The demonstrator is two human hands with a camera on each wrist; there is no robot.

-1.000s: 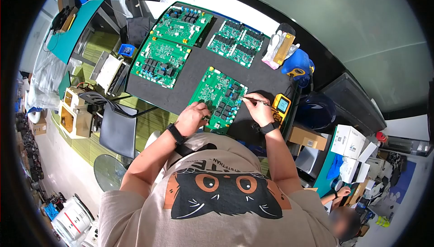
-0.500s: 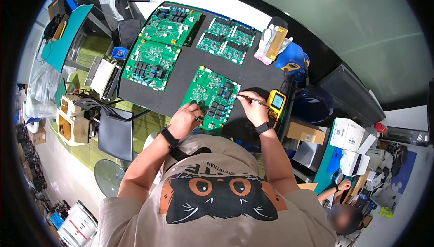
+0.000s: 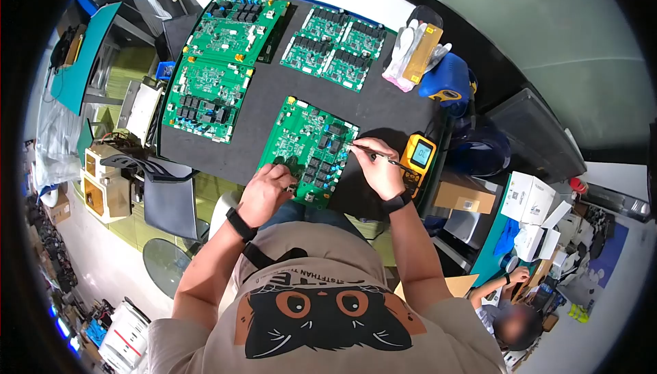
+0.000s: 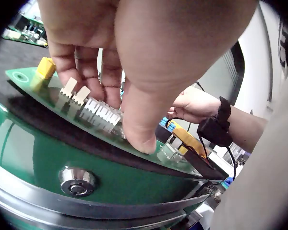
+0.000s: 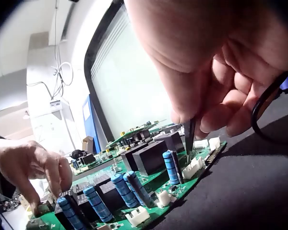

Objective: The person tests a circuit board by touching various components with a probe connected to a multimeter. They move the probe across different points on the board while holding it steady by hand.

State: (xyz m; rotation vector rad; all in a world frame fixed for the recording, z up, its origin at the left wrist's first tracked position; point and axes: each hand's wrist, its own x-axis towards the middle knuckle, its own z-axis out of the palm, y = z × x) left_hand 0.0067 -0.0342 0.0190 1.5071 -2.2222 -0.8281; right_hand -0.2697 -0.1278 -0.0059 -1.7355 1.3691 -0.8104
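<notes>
The green circuit board lies on the dark mat between my hands. My left hand rests on its near left edge, thumb at the rim beside the white connectors; from these angles I can't tell whether the fingers grip or merely touch. My right hand pinches a slim dark tool, its tip down near a blue cylindrical part along the board's right edge. Just right of that hand sits a yellow meter. Farther beyond it are pale gloves. Two larger boards lie beyond my left hand.
</notes>
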